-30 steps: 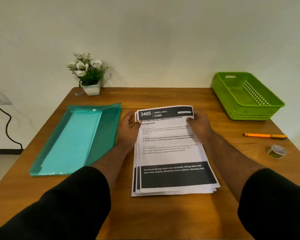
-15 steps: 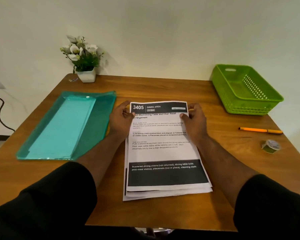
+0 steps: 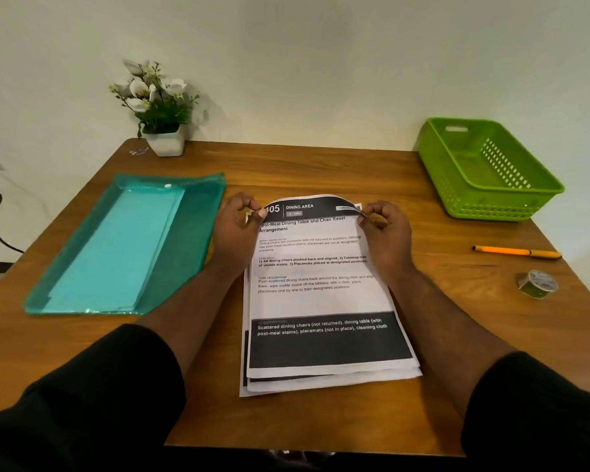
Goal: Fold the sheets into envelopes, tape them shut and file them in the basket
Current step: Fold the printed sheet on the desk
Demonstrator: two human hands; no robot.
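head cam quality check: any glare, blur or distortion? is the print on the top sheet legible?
Head view: wide-angle bowing, the wooden table edges splay outward; dim, warm light with soft shadows. Glare only as small highlights on the translucent teal plastic folder. Large print on the top printed sheet is legible, fine print soft. The left hand and right hand are reasonably sharp; the black sleeves lose detail.

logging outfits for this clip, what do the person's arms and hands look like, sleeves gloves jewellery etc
Both arms wear black sleeves: the left sleeve and the right sleeve are pushed up, so the forearms are bare from about the elbow down. The fabric looks plain, with no visible print or logo. The left hand and right hand are bare, without gloves. No watch, bracelet or ring shows.
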